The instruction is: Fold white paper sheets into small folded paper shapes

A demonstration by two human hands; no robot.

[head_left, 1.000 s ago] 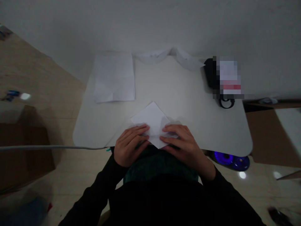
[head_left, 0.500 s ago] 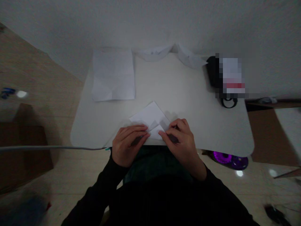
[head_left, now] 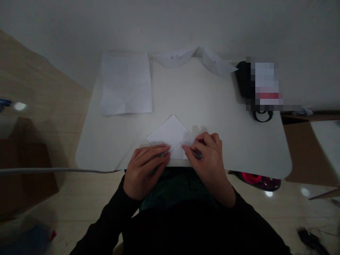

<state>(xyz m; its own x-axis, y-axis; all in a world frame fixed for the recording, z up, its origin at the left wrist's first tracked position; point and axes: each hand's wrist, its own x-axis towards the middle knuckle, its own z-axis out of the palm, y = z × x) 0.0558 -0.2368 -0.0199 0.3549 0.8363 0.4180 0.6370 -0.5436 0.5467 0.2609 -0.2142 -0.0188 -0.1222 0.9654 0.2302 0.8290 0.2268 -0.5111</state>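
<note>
A folded sheet of white paper [head_left: 172, 130] lies near the front edge of the table, one corner pointing away from me and a folded flap along its near side. My left hand [head_left: 147, 164] grips the left part of the flap between thumb and fingers. On the other side, my right hand [head_left: 207, 152] pinches the right part of the flap, with its thumb on top and its fingers curled. Both hands cover the paper's lower side corners.
The white table [head_left: 106, 141] stands against a wall. At the back left lies a stack of white paper [head_left: 126, 83]. Two folded paper boats [head_left: 174, 58] rest along the wall. A black bag [head_left: 244, 79] sits at the back right. A grey cable [head_left: 66, 170] runs in from the left.
The near flap has been pressed flatter, and its raised tip is lower. My right hand has shifted slightly right; my left hand stays nearly in place. The view has moved a little.
</note>
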